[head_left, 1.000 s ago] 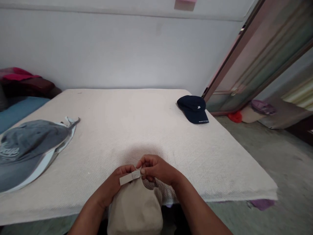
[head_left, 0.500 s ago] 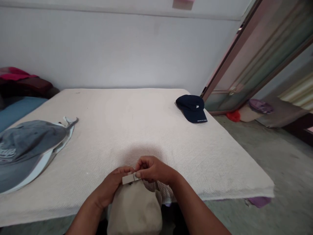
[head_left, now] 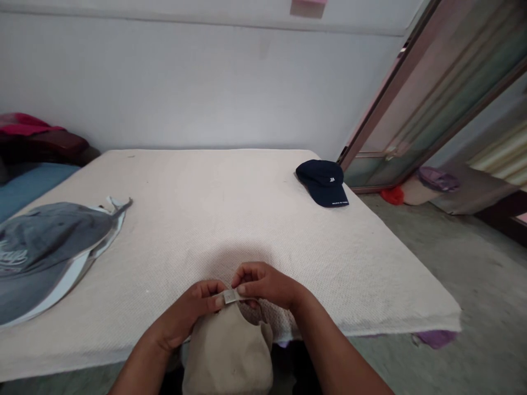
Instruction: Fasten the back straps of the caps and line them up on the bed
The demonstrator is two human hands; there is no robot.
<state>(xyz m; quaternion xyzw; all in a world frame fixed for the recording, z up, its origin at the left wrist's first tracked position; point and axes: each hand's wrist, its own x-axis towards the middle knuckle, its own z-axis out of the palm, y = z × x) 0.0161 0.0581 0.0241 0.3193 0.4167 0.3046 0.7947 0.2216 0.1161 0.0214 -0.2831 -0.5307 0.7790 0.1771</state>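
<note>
A beige cap (head_left: 230,351) is at the table's front edge, its rounded crown toward me and its back opening on the right. My left hand (head_left: 195,307) pinches the cap's strap at the buckle (head_left: 229,297), thumb on top. My right hand (head_left: 263,284) grips the strap just right of the buckle between thumb and fingers. The cap's brim is hidden from view.
A navy cap (head_left: 323,181) lies at the table's back right. Grey caps (head_left: 53,236), stacked over a white one, lie at the left on the white cloth (head_left: 214,192). Behind is a wall; a glass door (head_left: 395,109) stands at the right.
My left thumb has come onto the strap by the buckle, and the loose strap end that stuck out to the left no longer shows. My right hand has shifted slightly right.
</note>
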